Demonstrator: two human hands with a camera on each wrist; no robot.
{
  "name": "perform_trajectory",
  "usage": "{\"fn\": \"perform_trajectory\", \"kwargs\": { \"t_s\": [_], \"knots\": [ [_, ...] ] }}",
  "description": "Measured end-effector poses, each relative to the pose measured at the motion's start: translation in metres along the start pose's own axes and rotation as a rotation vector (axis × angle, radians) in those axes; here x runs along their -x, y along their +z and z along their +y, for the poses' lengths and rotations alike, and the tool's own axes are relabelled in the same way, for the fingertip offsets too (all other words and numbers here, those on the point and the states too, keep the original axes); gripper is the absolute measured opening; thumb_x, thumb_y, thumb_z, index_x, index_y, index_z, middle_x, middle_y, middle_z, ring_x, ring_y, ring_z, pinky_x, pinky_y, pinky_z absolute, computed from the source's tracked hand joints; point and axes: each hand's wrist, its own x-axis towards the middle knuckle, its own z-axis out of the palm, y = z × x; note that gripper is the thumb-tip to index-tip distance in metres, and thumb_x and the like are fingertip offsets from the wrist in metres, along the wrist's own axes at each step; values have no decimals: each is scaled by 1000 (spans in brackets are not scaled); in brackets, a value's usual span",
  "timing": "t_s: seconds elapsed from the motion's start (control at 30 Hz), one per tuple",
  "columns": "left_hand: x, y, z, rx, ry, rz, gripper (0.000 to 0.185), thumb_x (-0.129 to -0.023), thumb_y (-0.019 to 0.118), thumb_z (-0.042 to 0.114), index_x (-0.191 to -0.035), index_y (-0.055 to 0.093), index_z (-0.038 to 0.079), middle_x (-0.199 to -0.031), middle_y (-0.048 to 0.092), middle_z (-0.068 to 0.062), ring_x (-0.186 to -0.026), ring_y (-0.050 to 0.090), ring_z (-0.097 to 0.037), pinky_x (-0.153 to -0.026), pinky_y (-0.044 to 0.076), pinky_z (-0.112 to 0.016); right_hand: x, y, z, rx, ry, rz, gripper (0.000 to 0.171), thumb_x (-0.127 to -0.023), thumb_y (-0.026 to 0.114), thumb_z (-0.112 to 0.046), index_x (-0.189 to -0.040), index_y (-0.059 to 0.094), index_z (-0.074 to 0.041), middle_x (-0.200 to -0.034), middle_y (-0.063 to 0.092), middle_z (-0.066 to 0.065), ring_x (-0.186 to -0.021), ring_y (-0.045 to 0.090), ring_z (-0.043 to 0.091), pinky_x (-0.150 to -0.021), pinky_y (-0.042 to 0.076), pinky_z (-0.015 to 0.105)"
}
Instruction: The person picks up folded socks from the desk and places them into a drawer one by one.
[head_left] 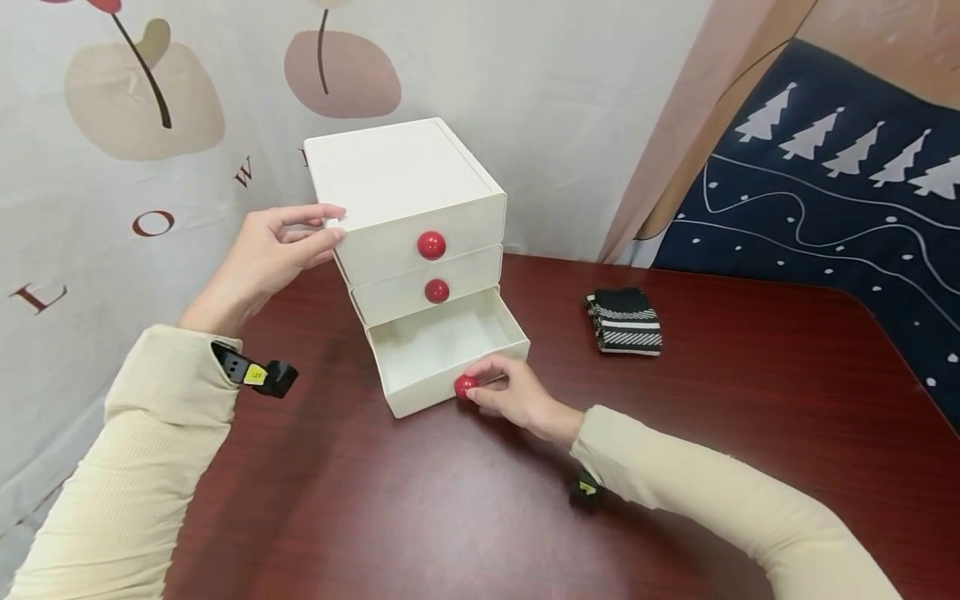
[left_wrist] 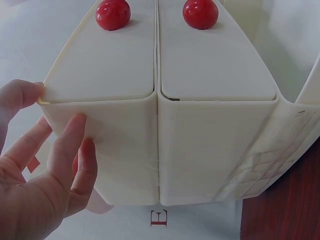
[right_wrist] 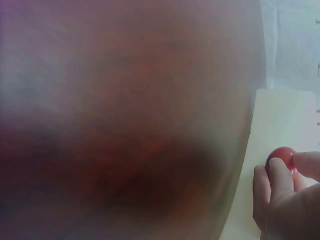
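Note:
A white three-drawer cabinet stands on the dark red table. Its bottom drawer is pulled out and looks empty. My right hand pinches the bottom drawer's red knob, also seen as red knob in the right wrist view. My left hand holds the cabinet's top left corner, thumb and fingers against the side wall. The upper two drawers are closed, each with a red knob.
A folded black-and-white striped sock pair lies on the table to the right of the cabinet. A patterned cloth backdrop hangs behind. A dark blue fabric with white trees is at the right.

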Motion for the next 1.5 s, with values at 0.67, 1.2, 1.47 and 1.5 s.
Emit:
{"fn": "perform_trajectory", "kwargs": {
  "t_s": [0.67,1.2,1.47,1.5],
  "knots": [
    [0,1,-1,-5,28,-4,32,-84,61,17,-115,58,6,-108,41,-7,-83,55,-3,-73,50,-15,39,-12,8,13,-94,-128,27,-81,57,7,-107,51,11,-106,54,23,-93,58,29,-75,51,23],
    [1,-1,-2,11,32,-3,31,-84,61,16,-114,59,8,-108,41,-7,-82,56,-2,-74,50,-15,25,-164,-16,490,-142,277,26,-85,60,-8,-106,56,7,-106,56,21,-90,57,28,-66,47,13],
    [1,0,-2,19,36,-7,30,-84,61,15,-113,60,7,-108,42,-7,-84,54,-5,-74,50,-15,9,-223,-3,531,63,304,43,-88,57,-21,-120,47,5,-116,50,24,-101,50,30,-77,46,23],
    [1,0,-2,21,37,-5,29,-84,61,15,-112,60,8,-108,42,-7,-85,54,-5,-74,50,-16,7,-227,-2,521,83,303,44,-88,57,-22,-121,46,5,-117,49,24,-102,48,31,-80,46,27]
  ]
}}
